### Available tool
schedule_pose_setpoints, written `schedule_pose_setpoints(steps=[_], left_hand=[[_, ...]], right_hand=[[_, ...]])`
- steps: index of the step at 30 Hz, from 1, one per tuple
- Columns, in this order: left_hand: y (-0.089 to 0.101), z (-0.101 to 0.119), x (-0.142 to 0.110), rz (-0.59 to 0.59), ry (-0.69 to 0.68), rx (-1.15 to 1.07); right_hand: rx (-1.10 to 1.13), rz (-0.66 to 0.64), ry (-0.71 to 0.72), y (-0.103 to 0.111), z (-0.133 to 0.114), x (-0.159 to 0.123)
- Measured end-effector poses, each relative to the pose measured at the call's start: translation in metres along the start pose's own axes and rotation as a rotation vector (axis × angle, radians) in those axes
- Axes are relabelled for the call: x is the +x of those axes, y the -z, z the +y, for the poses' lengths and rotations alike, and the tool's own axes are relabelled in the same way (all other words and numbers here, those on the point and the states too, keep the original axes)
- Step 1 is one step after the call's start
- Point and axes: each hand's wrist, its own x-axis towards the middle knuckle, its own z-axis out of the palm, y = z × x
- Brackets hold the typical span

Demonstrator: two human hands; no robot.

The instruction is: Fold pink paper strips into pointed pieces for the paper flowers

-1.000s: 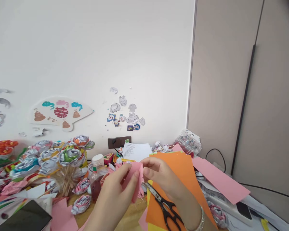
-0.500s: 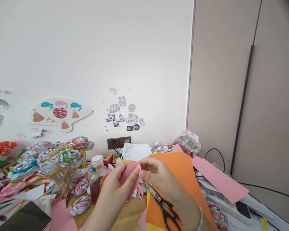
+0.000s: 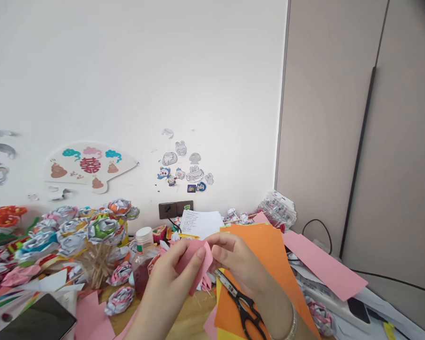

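Left hand (image 3: 173,269) closed in a pinch, thumb flat over a folded pink paper (image 3: 208,259), fingers behind it; right hand (image 3: 239,262) half curled, fingertips at the paper's right edge, light contact or a slight gap, cannot tell which; paper sits just below the centre of the frame, lifted above the bench (image 3: 189,321).

Handling, as I judge it: left thumb best kept close to the fold so the layers do not slip; right fingertips best working only the outer edge, with gentle pressure, since thin paper creases readily where it is not wanted; edges worth lining up before pressing hard.

Edges and room: scissors (image 3: 236,295) lie under the right forearm at lower centre-right, blades pointing up towards the hands, on orange sheets (image 3: 265,245); a dropped right wrist could knock them; capped bottle (image 3: 140,278) stands close left of the left hand, so an elbow swung that way looks risky; loose paper flower (image 3: 119,301) lies lower left; bare wood shows between the forearms at bottom centre; easiest room seems upward, before the white wall (image 3: 212,85).
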Motion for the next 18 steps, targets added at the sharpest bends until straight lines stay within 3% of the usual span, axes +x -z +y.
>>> schedule_pose_setpoints(steps=[5,18], left_hand=[[-0.002,0.003,-0.003,0.05,-0.031,0.06],[-0.004,0.005,-0.003,0.017,-0.02,0.013]], right_hand=[[-0.132,0.107,0.02,-0.004,-0.005,-0.002],[-0.318,0.147,0.024,-0.003,-0.012,-0.004]])
